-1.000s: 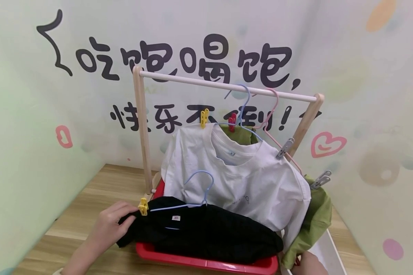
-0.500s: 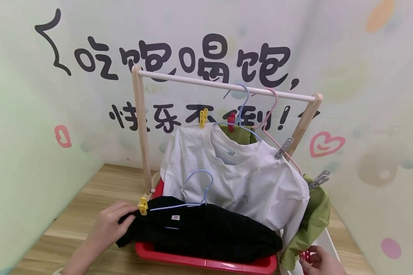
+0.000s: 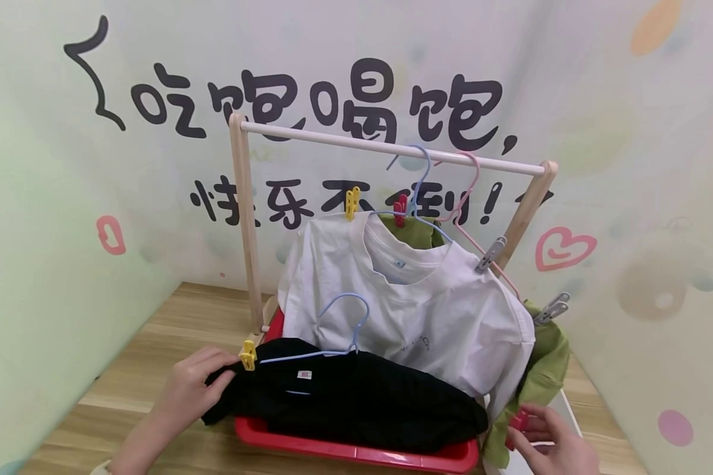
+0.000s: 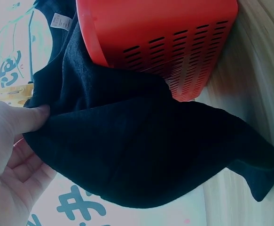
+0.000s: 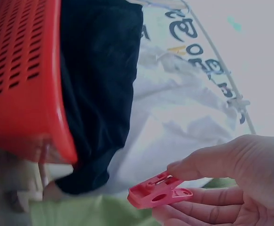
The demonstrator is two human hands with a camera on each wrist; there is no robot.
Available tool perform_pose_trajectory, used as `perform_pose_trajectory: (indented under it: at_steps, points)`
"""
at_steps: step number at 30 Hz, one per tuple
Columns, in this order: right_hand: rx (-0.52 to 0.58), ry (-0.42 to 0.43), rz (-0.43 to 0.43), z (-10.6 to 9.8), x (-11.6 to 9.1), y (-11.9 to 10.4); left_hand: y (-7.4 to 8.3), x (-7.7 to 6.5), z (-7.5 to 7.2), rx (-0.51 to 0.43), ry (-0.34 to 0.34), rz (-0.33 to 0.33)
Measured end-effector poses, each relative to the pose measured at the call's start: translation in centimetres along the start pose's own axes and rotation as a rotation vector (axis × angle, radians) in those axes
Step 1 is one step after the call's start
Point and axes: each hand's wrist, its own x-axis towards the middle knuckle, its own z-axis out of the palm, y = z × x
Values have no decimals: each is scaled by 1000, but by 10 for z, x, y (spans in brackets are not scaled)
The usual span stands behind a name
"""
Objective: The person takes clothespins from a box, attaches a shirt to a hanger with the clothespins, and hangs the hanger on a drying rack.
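My left hand (image 3: pixel 193 386) pinches the left shoulder of a black shirt (image 3: pixel 380 396) between thumb and fingers. Beside those fingertips a yellow clothespin (image 3: pixel 248 356) clips the shirt near the end of a blue hanger (image 3: pixel 309 357). The shirt lies across a red basket (image 3: pixel 356 456), and part of its sleeve hangs outside in the left wrist view. At the lower right, my right hand (image 3: pixel 555 439) holds a red clothespin (image 5: pixel 158 192) between thumb and fingers. In the head view that clothespin overlaps the hanging green garment (image 3: pixel 543 369).
Behind the basket stands a wooden rack with a white rod (image 3: pixel 392 146). A white T-shirt (image 3: pixel 416 323) hangs from it on a blue hanger, with the green garment on a pink hanger (image 3: pixel 469 198). Grey clothespins (image 3: pixel 492 256) grip both garments. A white box (image 3: pixel 564 419) stands at right.
My right hand has come up from low at the right, bringing the red clothespin into view beside the green garment. The left hand keeps its hold on the black shirt.
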Motion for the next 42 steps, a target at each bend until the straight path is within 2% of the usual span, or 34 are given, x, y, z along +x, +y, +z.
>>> perform_pose_trajectory:
  at_steps: [7, 15, 22, 28, 31, 42]
  points:
    - [-50, -52, 20, 10, 7, -29, -2, -1, 1, -11, 2, 1]
    - [88, 16, -35, 26, 10, -50, -4, -2, 2, -24, -1, 9]
    - [114, 41, -94, 31, 17, -62, -5, -3, 2, -24, -6, 5]
    - [119, 0, -69, 35, 22, -72, -5, -4, 3, -26, -1, 15]
    - [143, 8, -68, 39, 24, -76, -5, -4, 3, -30, -3, 14]
    - [342, 62, -263, 59, 39, -78, -6, -5, 3, -19, -1, 10]
